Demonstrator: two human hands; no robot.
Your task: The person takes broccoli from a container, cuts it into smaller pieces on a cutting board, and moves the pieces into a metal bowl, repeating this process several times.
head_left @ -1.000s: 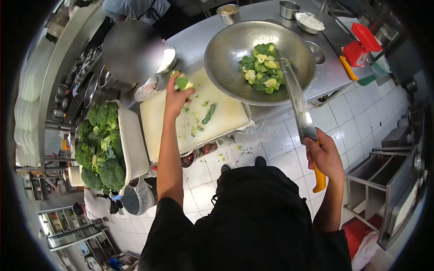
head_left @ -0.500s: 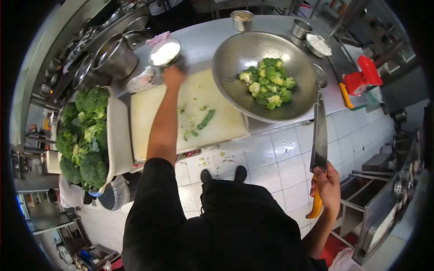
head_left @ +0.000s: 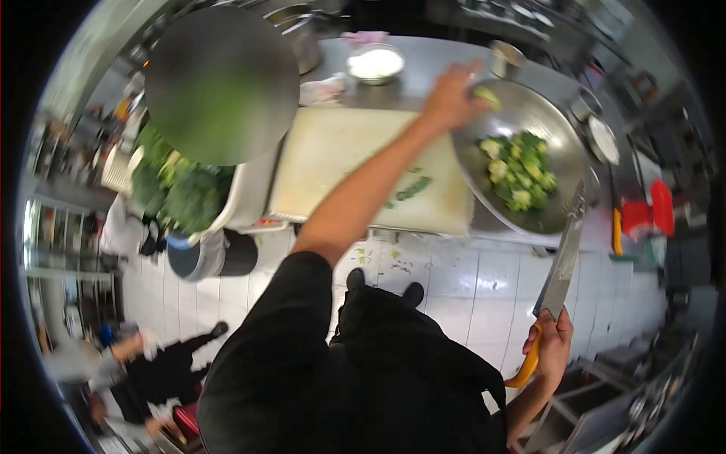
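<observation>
My left hand (head_left: 452, 97) reaches over the left rim of a large steel colander (head_left: 563, 113). Its fingers are smeared by motion but spread apart, and a pale green broccoli piece (head_left: 488, 97) shows right at their tips. Cut broccoli florets (head_left: 520, 170) lie heaped inside the colander. My right hand (head_left: 550, 342) is closed around the yellow handle of a large knife (head_left: 561, 271), its blade pointing up and away beside the colander. Under my left forearm, a white cutting board (head_left: 333, 155) carries a dark green leaf (head_left: 413, 188) and small scraps.
Left of the board, a white tub (head_left: 253, 181) holds broccoli heads (head_left: 193, 198), partly hidden by a round blurred patch. Behind stand a bowl of white contents (head_left: 376, 63), a cloth (head_left: 323, 91) and a steel pot (head_left: 506, 59). A red object (head_left: 652, 210) lies at right. People are at lower left.
My left hand has moved right, from beside the white-filled bowl to over the colander, with a broccoli piece at its fingertips. The knife stays in my right hand. The view has shifted left.
</observation>
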